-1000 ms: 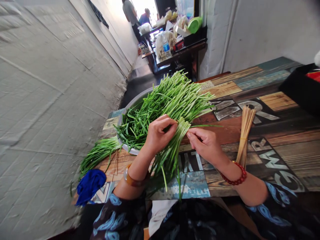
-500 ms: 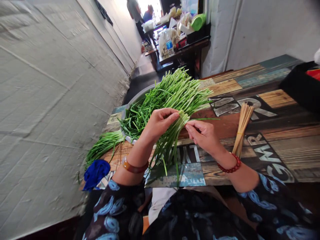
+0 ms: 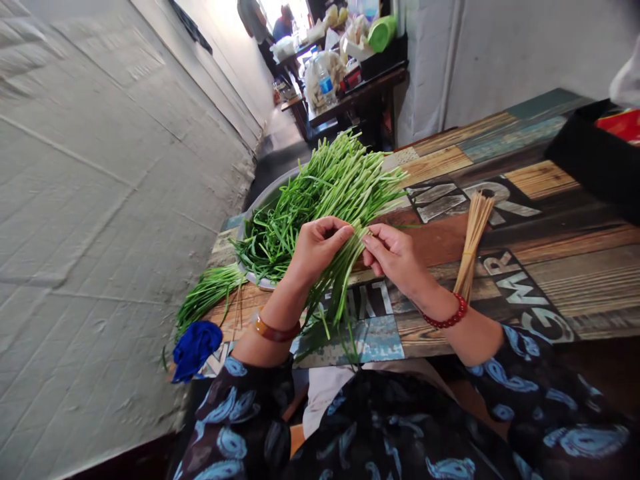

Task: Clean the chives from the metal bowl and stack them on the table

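A small bunch of garlic chives (image 3: pixel 341 277) hangs in my left hand (image 3: pixel 319 248), its pale cut ends up and its leaves trailing toward the table's front edge. Thumb and fingers of that hand are closed round the stems. My right hand (image 3: pixel 395 259) pinches at the stem ends from the right; whether a thin stick is also in its fingertips is hidden. Just beyond both hands, a large heap of chives (image 3: pixel 345 177) fills a grey basin (image 3: pixel 267 192) and overhangs its right side. To the right lies a banded bundle of bamboo skewers (image 3: pixel 473 233).
Another pile of chives (image 3: pixel 205 297) rests at the table's left end, beside thin loose sticks (image 3: pixel 238 307) and a blue cloth (image 3: pixel 197 351). A black box (image 3: pixel 585 157) stands far right. A wall (image 3: pixel 100 220) runs along the left. Two people are in the background.
My right hand has moved slightly left and up, closer against the stem ends. The left hand keeps its hold on the bunch. The whole view has shifted a little.
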`<state>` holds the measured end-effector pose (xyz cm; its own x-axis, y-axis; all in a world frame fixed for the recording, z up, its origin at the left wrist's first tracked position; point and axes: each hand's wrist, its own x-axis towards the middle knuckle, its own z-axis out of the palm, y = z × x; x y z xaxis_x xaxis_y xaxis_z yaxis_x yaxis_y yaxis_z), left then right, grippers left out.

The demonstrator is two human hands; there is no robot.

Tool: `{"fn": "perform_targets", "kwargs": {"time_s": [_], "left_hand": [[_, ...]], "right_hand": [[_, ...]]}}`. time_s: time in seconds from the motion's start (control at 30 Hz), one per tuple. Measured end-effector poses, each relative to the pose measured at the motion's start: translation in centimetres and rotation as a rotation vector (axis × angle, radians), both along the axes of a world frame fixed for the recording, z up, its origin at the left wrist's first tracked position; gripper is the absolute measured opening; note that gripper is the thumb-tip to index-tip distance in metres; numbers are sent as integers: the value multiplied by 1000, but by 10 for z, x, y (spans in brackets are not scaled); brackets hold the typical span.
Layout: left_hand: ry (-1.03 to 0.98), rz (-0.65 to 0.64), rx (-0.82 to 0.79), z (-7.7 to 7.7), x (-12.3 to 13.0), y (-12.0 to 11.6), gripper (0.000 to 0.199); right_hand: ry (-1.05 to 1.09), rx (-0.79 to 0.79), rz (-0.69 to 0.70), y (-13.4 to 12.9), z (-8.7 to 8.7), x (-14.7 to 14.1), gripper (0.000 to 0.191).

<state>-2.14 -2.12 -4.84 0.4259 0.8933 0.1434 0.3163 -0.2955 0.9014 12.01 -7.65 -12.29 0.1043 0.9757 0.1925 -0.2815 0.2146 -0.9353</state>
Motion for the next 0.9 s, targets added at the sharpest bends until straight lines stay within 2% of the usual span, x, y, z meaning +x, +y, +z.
{"fn": "perform_targets", "kwargs": {"time_s": [0.23,0.4,0.9], "left_hand": [[-21,-3,-35,0,0,0,21],[-39,-17,-35,-3,0,3,20],[-43,-16,-21,-5,-1,5,20]], "right_hand": [[40,-27,39,-2,1,4,34],[23,-64,18,-3,2,5,40],[-11,-73,-30,-3,5,5,40]]}}
